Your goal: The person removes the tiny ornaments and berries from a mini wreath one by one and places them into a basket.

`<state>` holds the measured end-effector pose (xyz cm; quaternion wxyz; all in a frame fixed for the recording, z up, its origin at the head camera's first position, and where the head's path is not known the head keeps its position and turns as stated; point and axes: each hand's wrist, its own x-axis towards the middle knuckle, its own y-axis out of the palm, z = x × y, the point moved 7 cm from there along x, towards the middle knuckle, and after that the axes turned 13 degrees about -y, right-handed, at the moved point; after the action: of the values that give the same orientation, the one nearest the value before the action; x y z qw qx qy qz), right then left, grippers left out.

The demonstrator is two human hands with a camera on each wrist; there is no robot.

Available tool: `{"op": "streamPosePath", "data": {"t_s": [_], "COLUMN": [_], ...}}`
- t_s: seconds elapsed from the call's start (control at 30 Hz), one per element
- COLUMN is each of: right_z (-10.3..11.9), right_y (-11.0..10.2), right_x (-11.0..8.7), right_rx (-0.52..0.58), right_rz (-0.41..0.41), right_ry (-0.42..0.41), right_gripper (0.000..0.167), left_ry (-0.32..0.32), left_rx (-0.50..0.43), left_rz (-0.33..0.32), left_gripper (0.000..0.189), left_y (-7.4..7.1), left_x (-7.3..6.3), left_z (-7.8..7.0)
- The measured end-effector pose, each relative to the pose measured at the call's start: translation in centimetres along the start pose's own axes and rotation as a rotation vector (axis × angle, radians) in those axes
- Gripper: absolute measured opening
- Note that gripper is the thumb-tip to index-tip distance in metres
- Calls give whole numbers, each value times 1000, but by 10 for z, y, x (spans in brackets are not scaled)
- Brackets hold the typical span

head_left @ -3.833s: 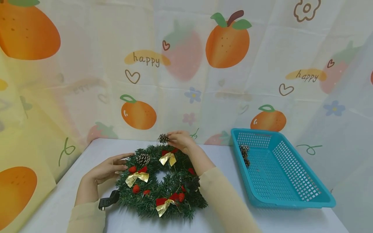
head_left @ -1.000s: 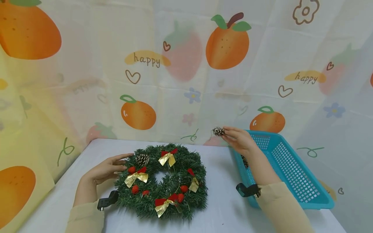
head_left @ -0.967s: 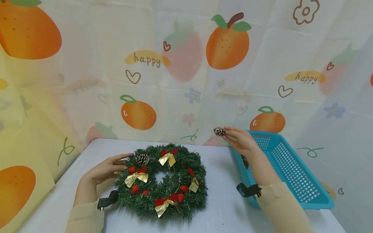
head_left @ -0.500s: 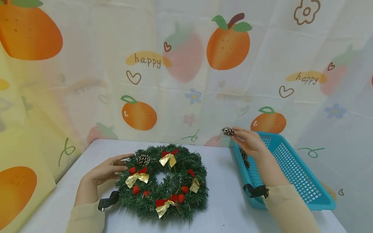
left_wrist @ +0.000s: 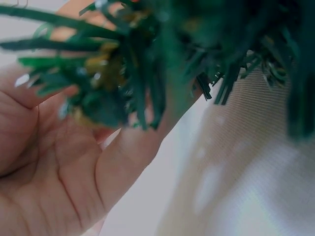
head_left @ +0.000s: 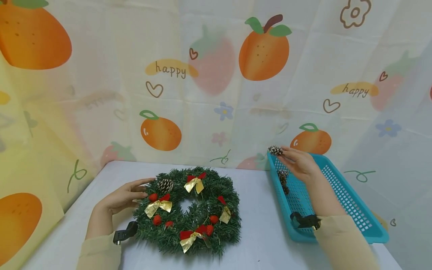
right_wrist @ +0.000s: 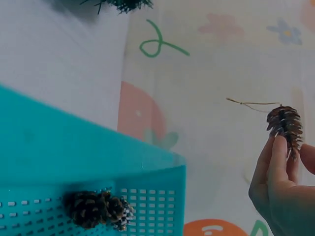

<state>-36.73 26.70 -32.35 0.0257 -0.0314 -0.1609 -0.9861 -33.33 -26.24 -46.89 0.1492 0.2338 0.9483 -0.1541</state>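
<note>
At the left edge of a green wreath (head_left: 216, 183), my left hand (head_left: 122, 195) grips the rim, its fingers over and beside the sprigs. The left wrist view shows the palm (left_wrist: 54, 167) close up, with green needles across the fingers. My right hand (head_left: 301, 163) pinches a brown, white-tipped pine cone (head_left: 275, 150) by one end, above the far left corner of the blue basket (head_left: 352, 237). A thin gold string loop (right_wrist: 253, 103) hangs off the cone's other end. Red-and-gold bows (head_left: 158, 207), red berries (head_left: 156, 219) and one pine cone (head_left: 165, 185) sit on the wreath.
Several pine cones (right_wrist: 93, 209) lie inside the basket against its left wall. A white-covered table (head_left: 256, 210) carries wreath and basket. Behind it hangs a fruit-printed curtain (head_left: 216, 123).
My right hand has moved right with the pine cone, from the wreath's far side to above the basket's corner. My left hand and the wreath have stayed in place.
</note>
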Motion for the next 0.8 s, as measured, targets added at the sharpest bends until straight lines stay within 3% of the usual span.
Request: {"op": "streamPosePath", "data": {"t_s": [0.07,0.27,0.47,0.63,0.8], "right_z": [3,6,-2,-10,-16], "right_y": [-5,-21,-37,-50,-65], "right_x": [-1,-1,-2,-3,-5], "right_rx": [24,84,24,-53,-39], "right_rz": [-6,-25,-68,-92,-121], "right_ry": [-11,-6,39,63,76], "right_gripper": [25,32,26,62,71], "left_ry": [2,-2,-6,3,-5], "left_rx": [-3,3,5,-4,2], "left_rz": [4,-5,-5,14,6], "left_gripper": [68,68,68,68,68], "left_y": [0,0,-1,0,1], "left_x": [0,0,-1,-1,-2], "left_z": [0,0,0,-1,-2]}}
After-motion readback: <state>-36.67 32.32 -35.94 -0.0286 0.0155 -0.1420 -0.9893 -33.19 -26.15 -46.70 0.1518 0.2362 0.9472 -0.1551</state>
